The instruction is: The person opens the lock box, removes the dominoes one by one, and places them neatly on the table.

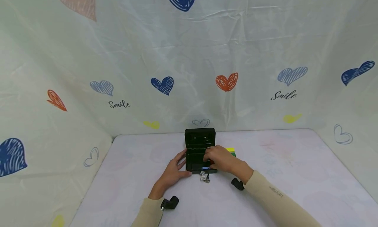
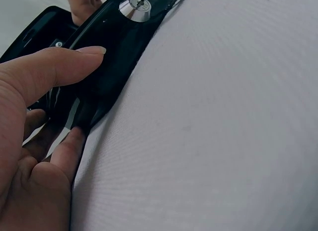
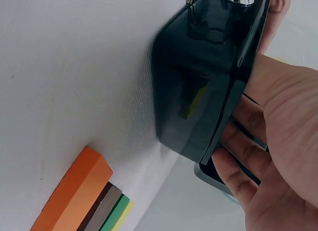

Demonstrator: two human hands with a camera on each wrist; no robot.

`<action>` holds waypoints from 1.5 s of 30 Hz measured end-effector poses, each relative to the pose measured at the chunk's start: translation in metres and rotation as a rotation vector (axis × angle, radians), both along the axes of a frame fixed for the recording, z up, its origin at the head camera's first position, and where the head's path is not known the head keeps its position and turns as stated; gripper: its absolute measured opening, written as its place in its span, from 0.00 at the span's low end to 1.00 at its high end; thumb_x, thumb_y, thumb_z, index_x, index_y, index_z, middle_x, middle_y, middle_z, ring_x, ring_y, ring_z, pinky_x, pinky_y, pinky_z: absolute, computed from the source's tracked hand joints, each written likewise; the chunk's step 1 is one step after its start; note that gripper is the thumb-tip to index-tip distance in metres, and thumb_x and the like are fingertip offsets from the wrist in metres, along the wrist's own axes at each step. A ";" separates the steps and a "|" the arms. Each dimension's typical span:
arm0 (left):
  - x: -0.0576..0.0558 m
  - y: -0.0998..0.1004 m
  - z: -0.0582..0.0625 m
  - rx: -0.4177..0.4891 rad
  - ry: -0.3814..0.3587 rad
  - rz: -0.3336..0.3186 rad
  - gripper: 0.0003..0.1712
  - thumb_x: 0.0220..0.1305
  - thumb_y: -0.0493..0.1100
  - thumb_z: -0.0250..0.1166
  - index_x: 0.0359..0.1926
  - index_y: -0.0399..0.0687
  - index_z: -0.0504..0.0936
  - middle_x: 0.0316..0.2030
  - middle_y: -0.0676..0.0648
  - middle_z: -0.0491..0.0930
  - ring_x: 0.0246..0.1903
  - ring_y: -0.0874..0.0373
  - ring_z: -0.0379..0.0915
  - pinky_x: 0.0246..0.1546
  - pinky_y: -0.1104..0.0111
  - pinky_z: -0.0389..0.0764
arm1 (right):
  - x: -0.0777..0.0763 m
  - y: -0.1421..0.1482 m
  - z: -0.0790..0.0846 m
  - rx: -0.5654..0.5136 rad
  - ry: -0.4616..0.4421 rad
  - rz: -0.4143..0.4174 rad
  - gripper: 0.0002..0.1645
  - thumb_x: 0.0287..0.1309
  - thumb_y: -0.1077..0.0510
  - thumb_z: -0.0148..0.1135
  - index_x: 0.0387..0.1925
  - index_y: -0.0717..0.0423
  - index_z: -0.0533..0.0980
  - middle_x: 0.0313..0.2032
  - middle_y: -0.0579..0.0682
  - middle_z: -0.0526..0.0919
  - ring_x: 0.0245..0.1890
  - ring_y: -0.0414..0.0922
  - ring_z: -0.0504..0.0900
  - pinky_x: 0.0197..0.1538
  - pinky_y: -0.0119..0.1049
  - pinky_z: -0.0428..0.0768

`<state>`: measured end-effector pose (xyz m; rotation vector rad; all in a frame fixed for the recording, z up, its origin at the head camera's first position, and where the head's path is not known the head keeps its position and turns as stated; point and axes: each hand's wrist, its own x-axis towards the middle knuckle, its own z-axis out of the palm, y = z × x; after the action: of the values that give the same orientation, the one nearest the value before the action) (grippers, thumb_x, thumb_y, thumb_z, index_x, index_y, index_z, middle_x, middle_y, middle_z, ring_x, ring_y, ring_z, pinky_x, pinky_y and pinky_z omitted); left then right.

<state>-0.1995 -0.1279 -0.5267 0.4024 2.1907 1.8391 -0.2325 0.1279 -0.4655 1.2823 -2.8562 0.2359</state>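
Note:
A black metal cash box (image 1: 193, 161) stands on the table with its lid (image 1: 199, 137) raised at the back. A silver lock (image 2: 135, 8) sits on its front wall, and keys (image 1: 207, 180) hang there. My left hand (image 1: 172, 171) holds the front left corner, thumb along the front and fingers against the left side. My right hand (image 1: 221, 158) reaches over the right wall, its fingers (image 3: 246, 144) bent down into the box. A small red patch shows by these fingers in the head view; whether they hold it is hidden. Something blue (image 1: 205, 168) lies inside near the front.
Right of the box, partly behind my right hand, lie long blocks: orange (image 3: 74, 191), brown (image 3: 102, 207), green (image 3: 115, 211) and yellow (image 1: 230, 149). A heart-printed curtain (image 1: 189, 56) stands behind the white table (image 1: 280, 161). Black camera mounts (image 1: 170, 202) sit at both wrists.

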 end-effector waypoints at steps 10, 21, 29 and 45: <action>0.000 0.000 -0.002 0.001 0.000 0.009 0.59 0.56 0.23 0.74 0.84 0.43 0.54 0.81 0.32 0.53 0.77 0.29 0.55 0.68 0.62 0.79 | -0.001 -0.001 -0.007 -0.027 -0.026 -0.040 0.13 0.56 0.57 0.81 0.44 0.51 0.90 0.41 0.45 0.89 0.45 0.45 0.84 0.55 0.44 0.85; 0.000 0.001 -0.001 0.002 -0.012 0.007 0.59 0.57 0.24 0.74 0.84 0.43 0.54 0.81 0.32 0.53 0.77 0.30 0.55 0.68 0.61 0.79 | 0.002 0.001 -0.008 -0.056 -0.008 -0.034 0.12 0.56 0.57 0.81 0.43 0.51 0.90 0.39 0.45 0.88 0.42 0.43 0.82 0.52 0.42 0.84; 0.001 0.000 -0.002 0.006 -0.008 0.006 0.59 0.57 0.24 0.74 0.84 0.43 0.54 0.81 0.32 0.52 0.77 0.30 0.55 0.67 0.62 0.80 | 0.000 -0.002 -0.006 -0.021 0.006 0.019 0.14 0.54 0.57 0.83 0.43 0.52 0.90 0.39 0.45 0.88 0.43 0.44 0.83 0.50 0.42 0.83; 0.002 0.001 0.002 0.011 -0.003 0.005 0.59 0.57 0.24 0.74 0.84 0.43 0.54 0.81 0.32 0.52 0.77 0.30 0.55 0.69 0.60 0.77 | -0.001 -0.007 -0.011 -0.010 0.015 0.001 0.09 0.58 0.58 0.80 0.41 0.53 0.90 0.38 0.45 0.87 0.44 0.46 0.84 0.53 0.43 0.84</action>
<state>-0.1978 -0.1274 -0.5252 0.3963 2.1825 1.8534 -0.2338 0.1212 -0.4767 1.2785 -2.8382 0.2388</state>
